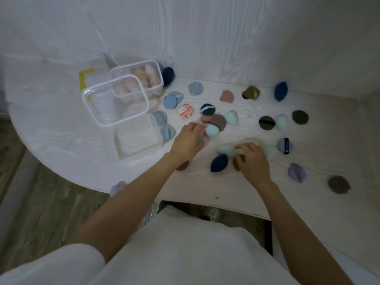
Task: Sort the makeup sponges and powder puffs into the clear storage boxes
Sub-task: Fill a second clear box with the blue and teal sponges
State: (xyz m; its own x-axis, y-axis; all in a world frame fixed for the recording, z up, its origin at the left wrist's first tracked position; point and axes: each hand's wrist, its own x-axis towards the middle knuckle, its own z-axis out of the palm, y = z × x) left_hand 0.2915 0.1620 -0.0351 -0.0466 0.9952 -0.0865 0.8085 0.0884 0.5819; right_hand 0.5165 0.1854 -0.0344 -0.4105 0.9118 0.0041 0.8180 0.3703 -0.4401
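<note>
On the pale wood-grain table [205, 186], soft egg-shaped sponges and round flat puffs lie scattered, while two clear, rounded-rectangle storage boxes [115, 99] stand at ten o'clock, the farther holding pinkish sponges. The left hand [188, 140] seems to pinch a pink sponge [202, 129] beside a mint sponge [212, 130], though blur hides the grip. The right hand [251, 159] curls loosely over a brownish piece [236, 162] at center; whether it grasps that I cannot tell.

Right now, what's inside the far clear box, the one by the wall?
The far clear box holds several pink and peach sponges. The nearer clear box overlaps its front corner, so an exact count and anything underneath stay hidden.
</note>
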